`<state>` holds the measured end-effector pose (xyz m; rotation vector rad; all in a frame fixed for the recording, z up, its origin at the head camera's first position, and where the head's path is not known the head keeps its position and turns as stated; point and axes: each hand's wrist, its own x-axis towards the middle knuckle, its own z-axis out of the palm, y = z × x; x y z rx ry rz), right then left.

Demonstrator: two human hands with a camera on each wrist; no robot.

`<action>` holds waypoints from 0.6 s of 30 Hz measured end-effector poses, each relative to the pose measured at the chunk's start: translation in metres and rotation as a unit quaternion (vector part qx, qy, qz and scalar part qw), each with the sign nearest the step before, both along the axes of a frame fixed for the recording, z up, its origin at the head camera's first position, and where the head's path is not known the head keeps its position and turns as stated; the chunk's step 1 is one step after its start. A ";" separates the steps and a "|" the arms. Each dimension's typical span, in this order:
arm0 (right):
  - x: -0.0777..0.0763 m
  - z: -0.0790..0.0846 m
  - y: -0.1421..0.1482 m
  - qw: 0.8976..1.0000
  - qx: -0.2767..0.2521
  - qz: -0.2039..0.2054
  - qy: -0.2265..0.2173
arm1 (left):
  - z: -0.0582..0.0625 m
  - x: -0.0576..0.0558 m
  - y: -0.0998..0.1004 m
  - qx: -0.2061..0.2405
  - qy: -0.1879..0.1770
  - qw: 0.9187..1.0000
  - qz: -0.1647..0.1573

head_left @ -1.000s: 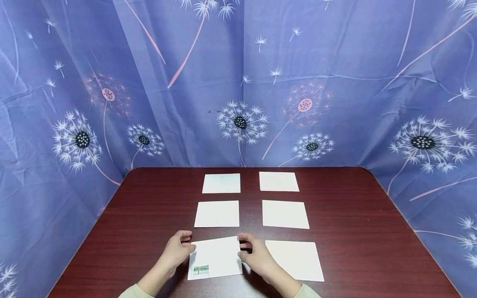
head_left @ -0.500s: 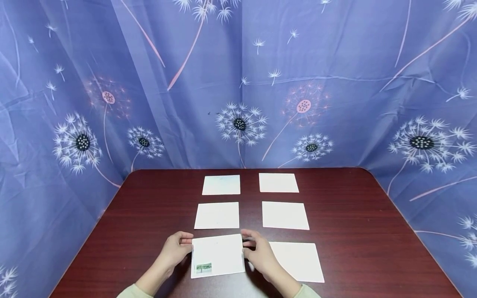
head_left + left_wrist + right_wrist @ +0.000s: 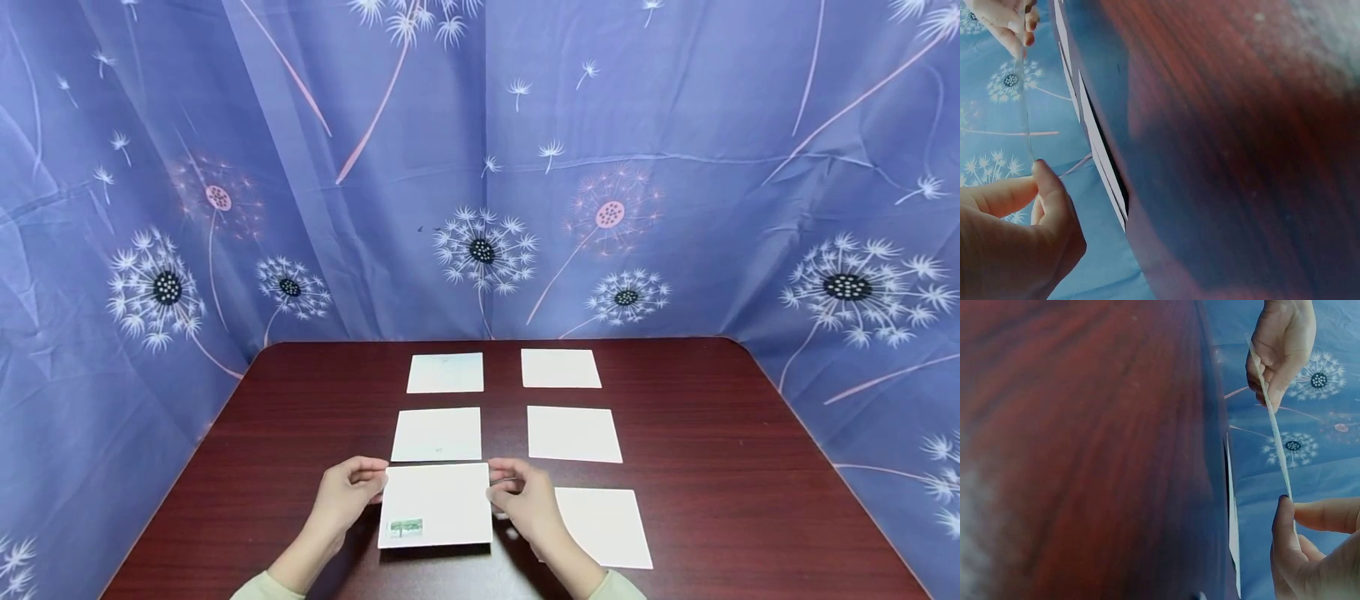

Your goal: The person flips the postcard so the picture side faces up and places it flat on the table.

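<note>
A white postcard (image 3: pixel 442 500) with a small green stamp-like picture in its lower left corner is held up off the table in the head view. My left hand (image 3: pixel 341 502) pinches its left edge between thumb and fingers. On the opposite edge my right hand (image 3: pixel 531 507) does the same. Both wrist views catch the postcard (image 3: pixel 1279 445) almost edge-on as a thin pale strip stretched between the two hands, with the dark table surface beside it.
Two white cards on the left (image 3: pixel 446 372) (image 3: pixel 437 433) and two on the right (image 3: pixel 561 367) (image 3: pixel 574 433) lie flat farther back. Another card (image 3: pixel 609 527) is partly behind my right forearm. A blue dandelion-print curtain (image 3: pixel 375 250) surrounds the dark red wooden table (image 3: pixel 712 467).
The postcard has risen and shifted slightly away from me, its slant straightening out. Both hands have moved with it; the other cards stay in place.
</note>
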<state>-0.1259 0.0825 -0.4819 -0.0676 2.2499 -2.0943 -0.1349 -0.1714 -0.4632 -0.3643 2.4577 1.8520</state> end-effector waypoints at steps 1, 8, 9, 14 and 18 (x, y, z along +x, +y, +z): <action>-0.001 0.000 0.000 1.000 -0.004 -0.001 -0.003 | 0.000 0.000 0.000 0.000 0.001 1.000 0.002; -0.002 0.005 -0.001 1.000 -0.019 -0.008 -0.023 | 0.001 0.000 -0.004 -0.010 -0.005 1.000 -0.003; -0.003 0.005 -0.001 0.999 -0.020 -0.010 -0.024 | 0.001 0.000 -0.004 -0.012 -0.007 1.000 -0.005; -0.003 0.005 -0.001 0.999 -0.031 -0.016 -0.025 | 0.002 0.002 -0.004 -0.028 -0.010 1.000 -0.010; -0.002 0.007 -0.001 0.999 -0.041 -0.017 -0.023 | 0.002 0.004 -0.004 0.003 -0.010 1.000 -0.003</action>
